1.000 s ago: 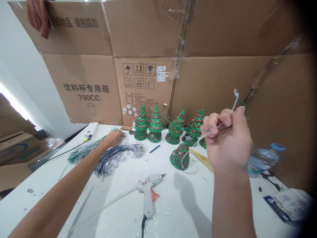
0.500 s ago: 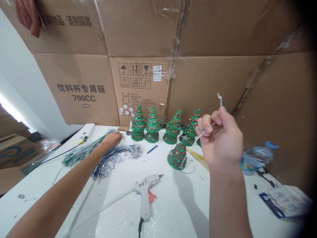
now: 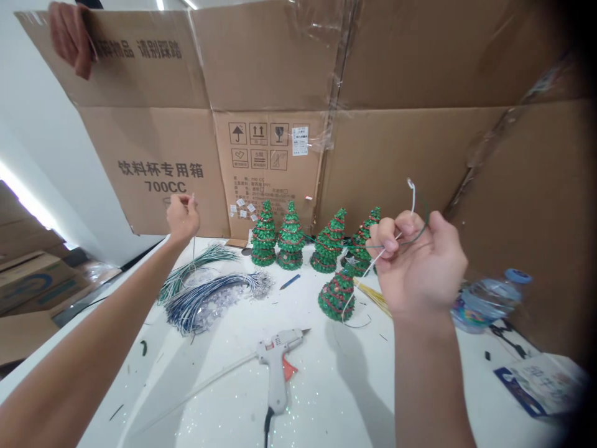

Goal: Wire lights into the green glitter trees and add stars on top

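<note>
My left hand [image 3: 183, 216] is raised above the green wire bundle [image 3: 205, 258], its fingertips pinched on a thin wire that hangs down toward the bundle. At the right, my right hand [image 3: 415, 261] has curled fingers round a white wire [image 3: 413, 196] with a small looped tip, along with a green wire. The white wire runs down to a small decorated tree [image 3: 336, 295] that leans on the table. Several green trees with red garlands, one of them a tree [image 3: 290, 239], stand in a row behind it.
A white glue gun [image 3: 278, 367] lies front centre with its stick and cord. Blue-white wires [image 3: 205, 298] rest over clear plastic at left. A water bottle [image 3: 494, 298] and packet [image 3: 541, 379] are at right. Cardboard [image 3: 163, 137] walls the back; another person's hand [image 3: 69, 37] grips its top.
My left hand has risen from the green wires, drawing a thin wire up. My right hand's thumb has moved away from the white wire. The view has shifted slightly.
</note>
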Available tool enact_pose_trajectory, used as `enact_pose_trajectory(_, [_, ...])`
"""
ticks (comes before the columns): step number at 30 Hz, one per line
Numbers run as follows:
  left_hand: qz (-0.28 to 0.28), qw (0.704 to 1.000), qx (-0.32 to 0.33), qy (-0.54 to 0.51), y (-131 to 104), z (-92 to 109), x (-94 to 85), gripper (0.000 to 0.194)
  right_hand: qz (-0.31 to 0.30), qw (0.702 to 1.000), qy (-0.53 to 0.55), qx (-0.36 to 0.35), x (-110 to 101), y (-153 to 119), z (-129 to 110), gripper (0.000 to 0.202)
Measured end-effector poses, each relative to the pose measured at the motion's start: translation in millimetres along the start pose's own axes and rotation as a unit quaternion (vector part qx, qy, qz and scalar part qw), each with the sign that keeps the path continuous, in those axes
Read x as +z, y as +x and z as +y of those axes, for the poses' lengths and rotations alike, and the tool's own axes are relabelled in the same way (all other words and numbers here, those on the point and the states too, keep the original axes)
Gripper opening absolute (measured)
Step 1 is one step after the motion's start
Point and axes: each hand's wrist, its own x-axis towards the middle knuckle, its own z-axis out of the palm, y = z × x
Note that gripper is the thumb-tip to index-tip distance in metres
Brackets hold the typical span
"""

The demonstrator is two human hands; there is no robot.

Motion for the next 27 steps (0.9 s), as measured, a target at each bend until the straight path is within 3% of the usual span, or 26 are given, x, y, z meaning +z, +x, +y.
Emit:
enact_pose_trajectory(4, [0.11,0.982,-0.011,-0.156,13.9,44.6,-25.0,0.041,-0.011,1.0,-0.004,0.0,2.7,1.1,2.3,0.042])
enact_pose_trajectory(7, [0.156,0.955,0.015,-0.252,6.8,84.4,-43.5,0.032,0.003,1.0,0.002,0.002,8.9,-0.4,3.4,0.035])
enact_pose_trajectory(10, [0.159,0.929,0.053,-0.331,-17.4,121.8,-62.8,0.012,0.003,1.0,-0.013,0.001,15.2,-3.8,3.3,0.029])
enact_pose_trajectory(13, [0.123,0.908,0.075,-0.392,-54.2,148.3,-82.6,0.008,-0.018,0.999,-0.051,0.001,16.4,-6.6,2.0,0.027])
enact_pose_trajectory(16, [0.069,0.89,0.073,-0.444,-93.3,162.7,-99.9,0.011,-0.043,0.994,-0.103,0.02,10.6,-6.9,-0.8,0.029])
enact_pose_trajectory(19, [0.015,0.852,0.006,-0.523,-124.3,170.2,-110.1,0.011,-0.08,0.98,-0.175,0.052,-0.8,-5.9,-6.4,0.032])
enact_pose_trajectory(21, [0.014,0.842,-0.014,-0.539,-138.0,174.0,-111.4,0.011,-0.113,0.962,-0.239,0.067,-10.5,-5.6,-12.4,0.034])
enact_pose_trajectory(24, [0.002,0.836,-0.018,-0.548,-148.6,178.7,-107.5,0.011,-0.153,0.916,-0.352,0.115,-27.6,-5.3,-22.8,0.037])
enact_pose_trajectory(27, [-0.021,0.824,-0.007,-0.567,-151.2,181.4,-102.9,0.01,-0.084,0.847,-0.503,0.151,-47.8,-2.2,-28.7,0.033])
